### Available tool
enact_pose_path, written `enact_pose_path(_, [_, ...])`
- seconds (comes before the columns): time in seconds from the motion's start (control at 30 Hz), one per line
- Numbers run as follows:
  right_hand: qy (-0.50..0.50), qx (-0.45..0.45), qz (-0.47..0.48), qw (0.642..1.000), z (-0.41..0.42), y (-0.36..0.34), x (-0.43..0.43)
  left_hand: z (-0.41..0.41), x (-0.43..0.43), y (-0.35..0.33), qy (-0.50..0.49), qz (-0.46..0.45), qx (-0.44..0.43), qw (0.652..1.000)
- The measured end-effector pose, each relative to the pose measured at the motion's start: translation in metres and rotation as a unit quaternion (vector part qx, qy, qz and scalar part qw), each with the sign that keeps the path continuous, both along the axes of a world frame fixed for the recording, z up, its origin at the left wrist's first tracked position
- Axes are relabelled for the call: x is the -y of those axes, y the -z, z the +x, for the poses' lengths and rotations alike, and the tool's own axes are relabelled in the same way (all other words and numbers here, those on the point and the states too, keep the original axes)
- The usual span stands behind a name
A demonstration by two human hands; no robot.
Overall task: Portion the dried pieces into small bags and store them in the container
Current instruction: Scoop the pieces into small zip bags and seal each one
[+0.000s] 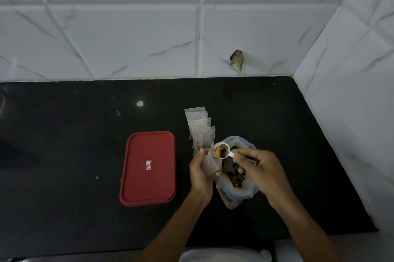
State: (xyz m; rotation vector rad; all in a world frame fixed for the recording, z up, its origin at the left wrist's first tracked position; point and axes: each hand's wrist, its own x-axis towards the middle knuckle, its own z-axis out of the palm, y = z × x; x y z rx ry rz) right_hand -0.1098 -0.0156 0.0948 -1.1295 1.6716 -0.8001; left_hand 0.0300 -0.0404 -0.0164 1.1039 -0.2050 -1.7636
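My left hand (201, 173) holds a small clear bag (210, 162) upright, its mouth facing up. My right hand (259, 171) pinches the handle of a small white scoop (222, 152) filled with orange and dark dried pieces, held right at the small bag's mouth. Beneath both hands lies a large open plastic bag (236, 194) of dried pieces. A row of small clear bags (200, 128) lies overlapped on the black counter just behind. The container, shut under a red lid (148, 169), sits to the left.
The black counter (74, 144) runs left and toward me. White tiled walls (128, 38) close it off at the back and on the right, meeting in a corner. A broken spot (237, 59) marks the back wall. A white rounded object (223, 255) shows at the bottom edge.
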Motion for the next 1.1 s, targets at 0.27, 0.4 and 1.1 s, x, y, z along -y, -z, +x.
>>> enact_pose_path(0.27, [-0.049,-0.142,-0.101,0.984,0.003,0.000,-0.004,0.000,-0.002,-0.002,-0.012,-0.014,0.035,0.999])
enact_pose_path(0.4, [-0.064,-0.198,-0.157,0.965,0.003,0.005,-0.009,-0.001,-0.002,0.000,-0.017,-0.022,0.038,0.999])
enact_pose_path(1.1, [-0.125,-0.429,-0.400,0.800,0.003,0.020,-0.015,-0.008,0.006,-0.008,-0.017,0.013,-0.061,0.998])
